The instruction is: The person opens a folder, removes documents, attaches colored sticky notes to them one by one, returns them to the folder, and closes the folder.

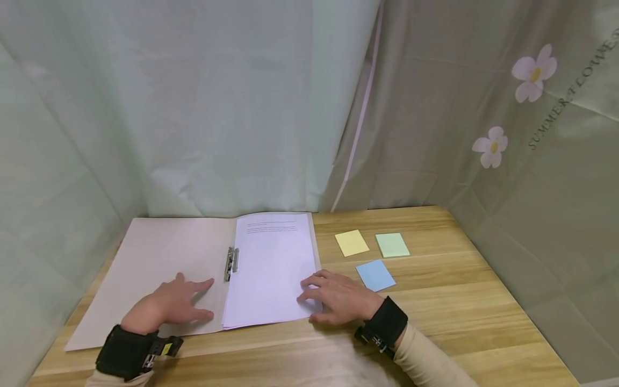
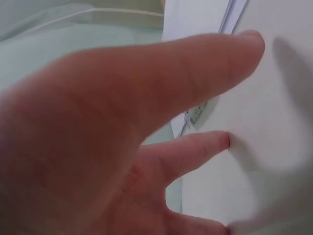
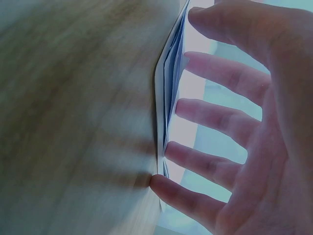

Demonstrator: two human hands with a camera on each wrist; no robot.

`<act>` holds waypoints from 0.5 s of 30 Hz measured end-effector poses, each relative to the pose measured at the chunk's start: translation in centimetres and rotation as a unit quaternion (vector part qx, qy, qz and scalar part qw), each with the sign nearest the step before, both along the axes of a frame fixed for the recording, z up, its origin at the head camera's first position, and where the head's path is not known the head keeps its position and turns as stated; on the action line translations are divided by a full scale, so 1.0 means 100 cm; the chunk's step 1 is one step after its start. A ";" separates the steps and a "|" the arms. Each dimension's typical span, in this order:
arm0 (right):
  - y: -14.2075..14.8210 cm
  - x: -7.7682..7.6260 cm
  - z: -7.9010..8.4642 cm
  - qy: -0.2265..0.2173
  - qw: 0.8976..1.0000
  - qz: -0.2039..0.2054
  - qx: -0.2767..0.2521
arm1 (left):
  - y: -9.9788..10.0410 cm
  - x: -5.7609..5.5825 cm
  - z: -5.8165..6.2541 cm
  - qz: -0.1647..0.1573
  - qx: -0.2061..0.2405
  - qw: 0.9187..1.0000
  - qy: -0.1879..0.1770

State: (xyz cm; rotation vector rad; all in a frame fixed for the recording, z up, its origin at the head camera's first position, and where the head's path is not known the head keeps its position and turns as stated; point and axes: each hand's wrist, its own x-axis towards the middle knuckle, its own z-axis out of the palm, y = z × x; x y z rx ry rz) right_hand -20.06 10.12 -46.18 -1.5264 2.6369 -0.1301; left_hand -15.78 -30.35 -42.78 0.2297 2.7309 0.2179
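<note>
An open folder point(image 1: 159, 252) lies on the table, its bare cover to the left. White paper sheets point(image 1: 273, 274) with a few printed lines near the top lie on its right side, beside a metal clip point(image 1: 231, 263) at the spine. My left hand point(image 1: 171, 306) rests on the bare cover with fingers spread; in the left wrist view its fingertips touch the surface. My right hand point(image 1: 340, 298) lies at the right edge of the sheets. In the right wrist view its spread fingers point(image 3: 210, 115) touch the edge of the stacked paper and folder.
Right of the folder lie a yellow sticky note pad point(image 1: 352, 243), a green one point(image 1: 393, 245) and a blue one point(image 1: 375, 276), the blue nearest my right hand. Pale curtains point(image 1: 232, 107) hang behind and at both sides of the wooden table point(image 1: 464, 317).
</note>
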 end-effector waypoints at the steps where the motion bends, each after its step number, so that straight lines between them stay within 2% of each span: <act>1: 0.000 0.000 0.000 0.001 1.000 0.001 0.000 | -0.002 0.000 0.000 0.001 0.000 1.000 -0.001; 7: -0.001 0.001 0.002 0.002 1.000 0.003 0.000 | -0.004 0.001 0.000 0.006 0.003 1.000 -0.004; 15: 0.001 0.001 0.006 -0.021 1.000 -0.008 -0.004 | 0.003 0.001 0.008 0.008 -0.010 1.000 -0.021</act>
